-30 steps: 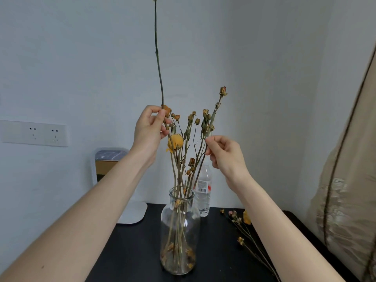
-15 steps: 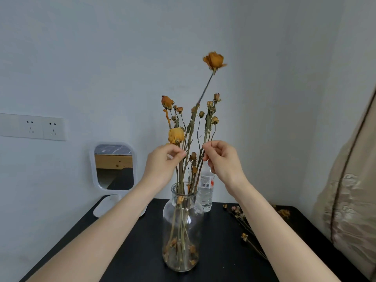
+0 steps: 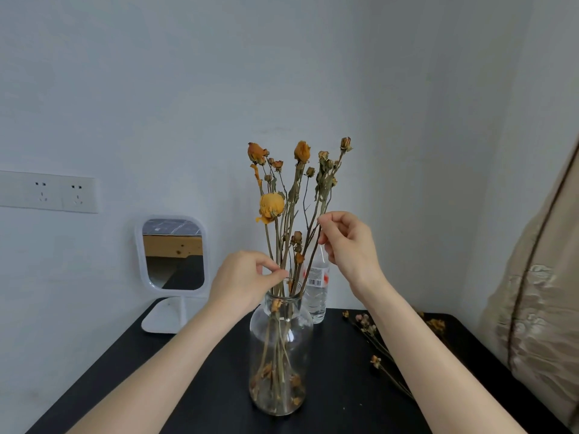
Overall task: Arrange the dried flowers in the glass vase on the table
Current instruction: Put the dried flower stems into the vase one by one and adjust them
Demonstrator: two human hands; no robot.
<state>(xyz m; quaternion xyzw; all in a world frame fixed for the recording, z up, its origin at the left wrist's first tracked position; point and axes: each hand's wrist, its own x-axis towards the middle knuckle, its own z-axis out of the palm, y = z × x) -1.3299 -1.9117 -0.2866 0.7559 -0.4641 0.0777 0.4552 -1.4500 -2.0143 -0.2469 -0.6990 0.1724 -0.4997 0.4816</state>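
Orange dried rose point(image 3: 302, 151) has sunk among the stems in the clear glass vase point(image 3: 281, 355) mid-table; left hand point(image 3: 244, 281) pinches stems at the rim, right hand point(image 3: 347, 242) pinches a twig – only fine-tuning remains

A white standing mirror point(image 3: 173, 255) left of the grip, a plastic water bottle point(image 3: 316, 288) behind, perhaps a curtain point(image 3: 539, 308) far right

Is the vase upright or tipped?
Upright. The vase stands on its base on the table, neck up, stems rising from it; both hands touch stems only.
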